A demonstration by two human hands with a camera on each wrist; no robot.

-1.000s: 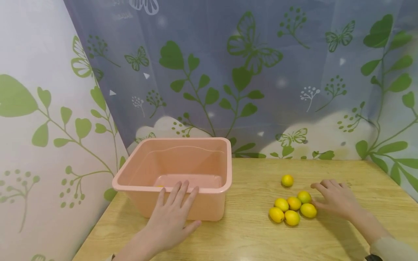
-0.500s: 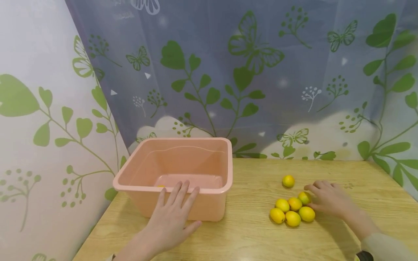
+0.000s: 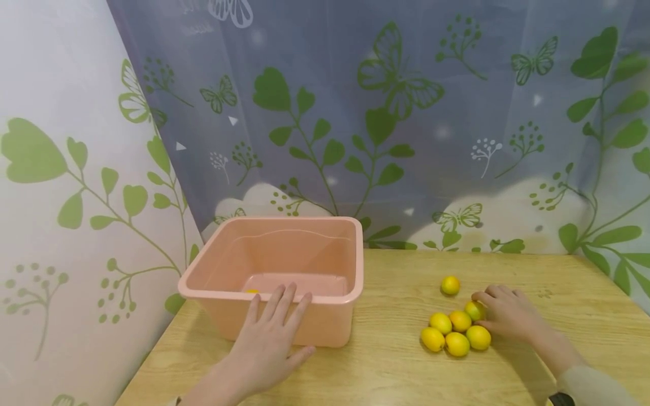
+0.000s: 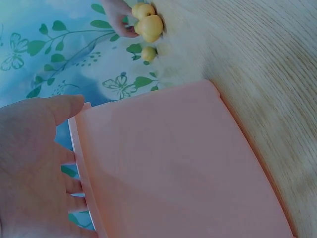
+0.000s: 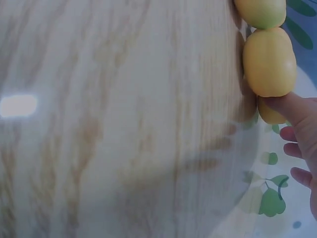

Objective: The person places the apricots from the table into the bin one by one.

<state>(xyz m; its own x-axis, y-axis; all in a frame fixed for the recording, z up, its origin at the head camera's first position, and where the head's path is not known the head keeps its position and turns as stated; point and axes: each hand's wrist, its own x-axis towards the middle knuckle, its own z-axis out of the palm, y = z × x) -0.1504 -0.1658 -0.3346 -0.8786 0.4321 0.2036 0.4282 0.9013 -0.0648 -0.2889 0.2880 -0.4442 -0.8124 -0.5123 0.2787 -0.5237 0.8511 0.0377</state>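
My left hand (image 3: 266, 347) rests against the near wall of a pink plastic basin (image 3: 332, 321), its straight fingers lying over the front rim. In the left wrist view, the thumb and fingertips of that hand (image 4: 29, 158) meet the rim. A bit of yellow (image 3: 252, 291) shows inside the basin; most of it is hidden by the wall. My right hand (image 3: 510, 313) pinches a greenish-yellow lemon (image 3: 474, 310) at the back right of a cluster of several lemons (image 3: 457, 344). In the right wrist view, the thumb presses on that lemon (image 5: 269, 113), partly hidden behind another lemon (image 5: 270, 62).
A single lemon (image 3: 449, 285) lies behind the cluster. Wooden tabletop (image 3: 391, 338) stretches between basin and fruit. A printed cloth (image 3: 325, 113) with leaves and butterflies hangs at the back edge, with a pale wall (image 3: 45, 237) on the left.
My right hand has moved left, its fingers coming around the greenish lemon. The front right lemon has shifted slightly toward me. My left hand stays on the basin.
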